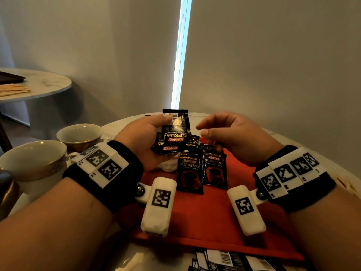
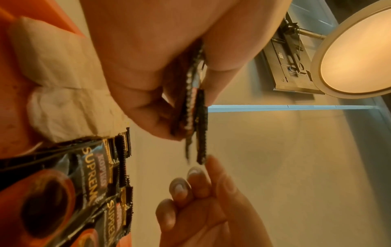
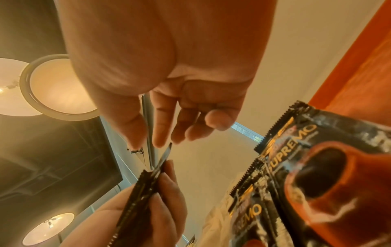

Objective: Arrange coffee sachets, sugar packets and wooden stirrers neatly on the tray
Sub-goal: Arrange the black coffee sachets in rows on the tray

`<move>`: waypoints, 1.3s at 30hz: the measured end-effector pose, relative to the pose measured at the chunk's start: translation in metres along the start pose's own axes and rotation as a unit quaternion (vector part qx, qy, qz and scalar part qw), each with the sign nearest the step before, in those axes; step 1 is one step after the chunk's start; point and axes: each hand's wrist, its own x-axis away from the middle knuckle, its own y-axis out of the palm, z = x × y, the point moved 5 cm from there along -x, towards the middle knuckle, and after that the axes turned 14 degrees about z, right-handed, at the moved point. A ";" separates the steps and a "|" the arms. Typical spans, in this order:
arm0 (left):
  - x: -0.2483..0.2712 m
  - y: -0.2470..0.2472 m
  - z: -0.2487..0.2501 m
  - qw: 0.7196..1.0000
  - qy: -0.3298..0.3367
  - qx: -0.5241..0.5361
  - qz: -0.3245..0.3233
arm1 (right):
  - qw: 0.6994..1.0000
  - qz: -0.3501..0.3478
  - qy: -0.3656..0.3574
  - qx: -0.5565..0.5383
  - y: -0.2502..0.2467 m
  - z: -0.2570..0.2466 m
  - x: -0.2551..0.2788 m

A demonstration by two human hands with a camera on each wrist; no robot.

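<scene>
Dim, warm indoor light. Bright daylight slit (image 1: 181,53) between the curtains, slightly blown out. Round ceiling lamp (image 2: 357,55) glares in both wrist views. Wide-angle warp at edges; near sachets (image 3: 317,175) blurred.

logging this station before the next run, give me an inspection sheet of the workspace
surface: pale round table with a red tray on it
job's things: coffee sachets on the tray, more in a pile at the near edge
clutter: two cups, white tissue
grippers: left hand holds a bunch of sachets; right hand holds nothing
cables: nothing seen
surroundings: side table with wooden stirrers
</scene>
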 end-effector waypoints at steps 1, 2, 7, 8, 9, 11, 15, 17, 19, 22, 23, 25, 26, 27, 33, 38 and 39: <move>0.000 0.000 0.000 1.000 0.008 0.008 0.000 | 1.000 -0.009 -0.011 0.004 0.001 -0.001 0.001; 0.000 0.000 0.000 1.000 0.015 0.015 0.000 | 1.000 -0.015 -0.019 0.009 0.002 -0.002 0.002; -0.003 0.001 -0.002 0.999 0.029 0.020 -0.004 | 0.998 -0.037 -0.051 0.014 0.011 -0.010 0.009; -0.003 0.002 -0.003 0.999 0.026 0.020 -0.007 | 0.997 -0.045 -0.056 0.018 0.013 -0.012 0.011; -0.003 0.003 -0.004 0.999 0.023 0.020 -0.009 | 0.996 -0.052 -0.063 0.029 0.014 -0.014 0.012; -0.002 0.003 -0.005 1.000 0.017 0.020 -0.007 | 0.994 -0.052 -0.077 0.052 0.015 -0.015 0.014; -0.004 0.001 -0.006 1.000 0.008 0.014 0.005 | 0.994 -0.040 -0.087 0.054 0.014 -0.017 0.013; -0.004 0.001 -0.007 1.000 -0.004 0.005 0.008 | 0.992 -0.033 -0.094 0.072 0.015 -0.016 0.012; -0.004 0.002 -0.010 1.000 -0.026 0.001 0.001 | 0.991 -0.015 -0.100 0.083 0.014 -0.016 0.011; -0.003 0.004 -0.014 0.998 -0.057 -0.017 -0.010 | 0.989 0.063 -0.116 0.069 0.005 -0.014 0.005; -0.004 0.003 -0.014 0.998 -0.062 -0.018 0.000 | 0.986 0.097 -0.120 0.062 0.001 -0.013 0.003; -0.004 0.001 -0.012 0.998 -0.059 -0.003 0.023 | 0.980 0.163 -0.113 0.034 -0.008 -0.009 0.000; -0.004 0.001 -0.011 0.998 -0.054 0.007 0.026 | 0.976 0.189 -0.103 0.013 -0.013 -0.007 -0.002; -0.004 0.000 -0.010 0.999 -0.045 0.014 0.027 | 0.975 0.205 -0.089 -0.009 -0.015 -0.004 -0.004; -0.001 0.010 -0.008 0.996 0.001 0.028 -0.088 | 0.982 0.167 -0.017 -0.089 -0.007 0.003 -0.007; -0.007 0.009 -0.007 0.996 0.041 0.033 -0.078 | 0.990 0.103 0.004 -0.092 0.006 -0.002 -0.001; -0.008 0.007 -0.006 0.996 0.053 0.037 -0.064 | 0.992 0.095 0.005 -0.088 0.007 -0.003 0.000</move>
